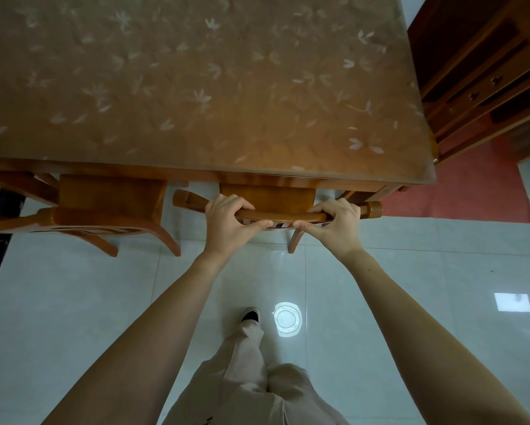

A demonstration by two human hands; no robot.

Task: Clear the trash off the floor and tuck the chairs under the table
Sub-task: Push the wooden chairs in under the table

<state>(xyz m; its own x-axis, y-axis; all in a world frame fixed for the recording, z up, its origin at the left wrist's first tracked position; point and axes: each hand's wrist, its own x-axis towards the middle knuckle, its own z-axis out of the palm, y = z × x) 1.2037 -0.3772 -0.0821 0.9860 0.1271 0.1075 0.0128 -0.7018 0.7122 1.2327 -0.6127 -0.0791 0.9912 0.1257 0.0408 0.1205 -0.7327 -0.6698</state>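
Note:
A wooden chair (266, 197) stands at the near edge of the table (196, 87), most of its seat hidden under the tabletop. My left hand (226, 222) and my right hand (334, 225) both grip the chair's curved top rail, fingers wrapped over it and thumbs below. A second wooden chair (104, 207) sits to the left, its seat also partly under the table. The table carries a brown cover with pale flower prints. I see no trash on the visible floor.
Glossy pale tiles (73, 302) cover the floor and reflect ceiling lights. A dark wooden cabinet (478, 72) stands at the right beyond the table, with a red mat (472, 191) beneath. My legs and one shoe (251, 315) are below the chair.

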